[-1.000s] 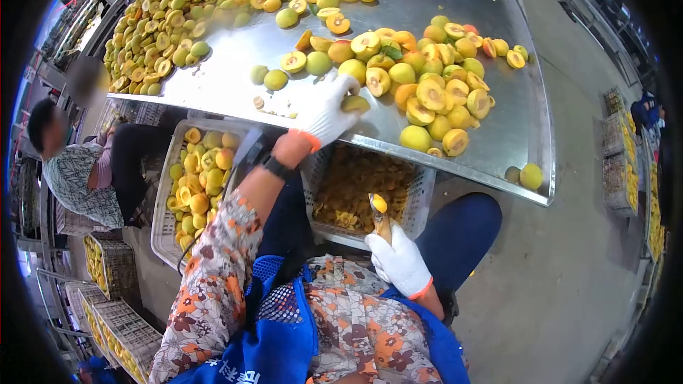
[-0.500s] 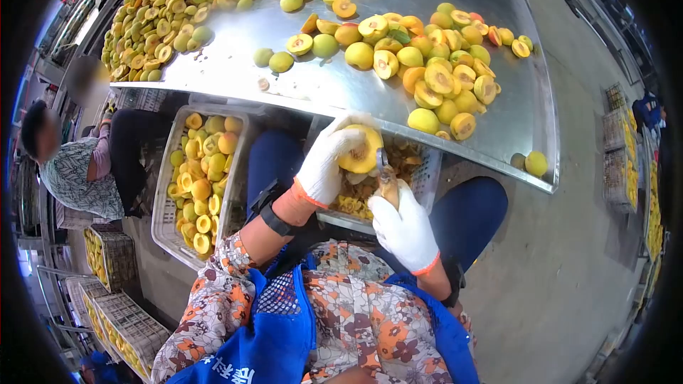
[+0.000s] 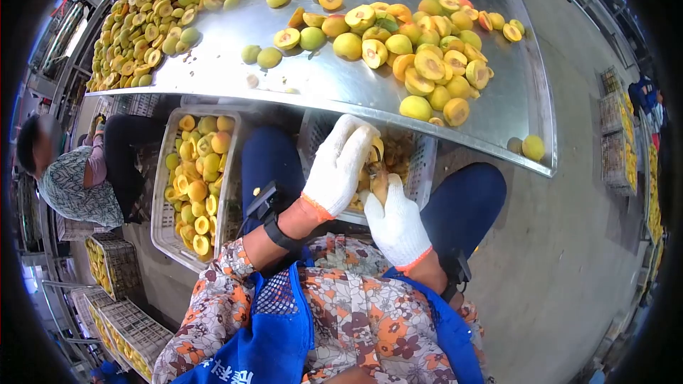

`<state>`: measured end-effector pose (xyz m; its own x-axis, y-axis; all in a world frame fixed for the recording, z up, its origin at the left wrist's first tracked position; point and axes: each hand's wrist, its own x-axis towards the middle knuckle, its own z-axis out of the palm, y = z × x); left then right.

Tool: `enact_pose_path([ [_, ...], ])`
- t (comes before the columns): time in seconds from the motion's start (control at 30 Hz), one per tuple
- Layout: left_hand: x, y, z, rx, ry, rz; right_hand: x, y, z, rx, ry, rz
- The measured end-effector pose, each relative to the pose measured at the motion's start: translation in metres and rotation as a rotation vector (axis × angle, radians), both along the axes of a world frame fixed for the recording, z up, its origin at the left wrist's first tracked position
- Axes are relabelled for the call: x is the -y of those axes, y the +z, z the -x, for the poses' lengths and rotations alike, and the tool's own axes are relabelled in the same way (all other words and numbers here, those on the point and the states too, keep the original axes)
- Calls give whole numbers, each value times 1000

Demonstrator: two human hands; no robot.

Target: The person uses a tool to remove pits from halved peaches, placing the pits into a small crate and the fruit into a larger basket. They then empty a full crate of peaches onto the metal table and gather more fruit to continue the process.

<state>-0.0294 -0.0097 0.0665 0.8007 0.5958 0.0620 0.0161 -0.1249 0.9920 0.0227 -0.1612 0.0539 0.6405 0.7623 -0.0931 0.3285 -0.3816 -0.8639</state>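
My left hand [image 3: 341, 160], in a white knit glove, is closed around a yellow peach half [image 3: 378, 148] above a crate between my knees. Most of that half is hidden by the fingers. My gloved right hand [image 3: 398, 226] grips a pitting knife [image 3: 380, 186] by its wooden handle. Its curved metal end is against the cut side of the peach half. Beneath both hands, the grey crate [image 3: 425, 174] contains brownish and yellow fruit scraps.
A metal table [image 3: 284, 96] in front carries a pile of halved peaches [image 3: 427, 64] and a larger heap [image 3: 156, 21]. Left of my knee stands a crate of peach halves [image 3: 193, 192]. Another person [image 3: 78, 178] sits at far left. Stacked crates [image 3: 617, 142] stand at right.
My left hand has turned over the peach half, so its round face is now mostly covered. The knife and right hand have shifted slightly left, and the whole view has moved a little.
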Motion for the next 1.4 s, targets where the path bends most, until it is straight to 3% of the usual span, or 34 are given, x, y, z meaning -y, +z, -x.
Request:
enact_pose_path([
  [0.1,-5,2,-1,-44,-34,-22,8,-9,-1,65,55,-37],
  [0.17,-16,2,-2,-110,-186,-55,10,-13,-1,149,118,-89],
  [0.27,-19,11,-2,-164,-288,16,11,-12,1,-70,49,-85],
  [0.33,-22,12,-3,-190,-320,-72,14,-11,-9,-706,128,-100],
  [0.37,-24,13,-5,-208,-350,-162,18,-8,-12,-706,127,-102],
  [0.43,-29,18,-8,-280,-421,-118,24,-3,-17,-1163,173,-42],
  [0.53,-36,9,-12,-413,-498,-130,18,2,-10,-1100,143,-16],
  [0.6,-39,2,-11,-320,-559,80,17,-4,-14,-955,148,-6],
  [0.67,-26,-8,-9,17,-536,637,21,1,-23,-1207,94,-149],
  [0.73,-14,-1,-8,66,-359,265,17,-3,-17,-1169,56,-189],
  [0.77,-7,-6,-7,70,-360,266,16,-2,-14,-1136,41,-162],
  [0.83,0,-20,-2,62,-155,109,16,-4,-10,-1166,60,-149],
  [0.97,-14,-8,1,-173,-351,161,20,7,-6,-1352,72,-78],
  [1.2,10,-19,6,-32,-88,179,26,0,-2,-1443,138,-151],
  [1.3,-5,-25,1,-172,-265,349,28,-2,0,-1514,124,-151],
  [1.33,-3,-27,1,-166,-262,347,27,-4,-2,-1547,153,-156],
  [1.4,6,-32,7,46,-138,96,29,-7,-1,-1591,177,-161],
])
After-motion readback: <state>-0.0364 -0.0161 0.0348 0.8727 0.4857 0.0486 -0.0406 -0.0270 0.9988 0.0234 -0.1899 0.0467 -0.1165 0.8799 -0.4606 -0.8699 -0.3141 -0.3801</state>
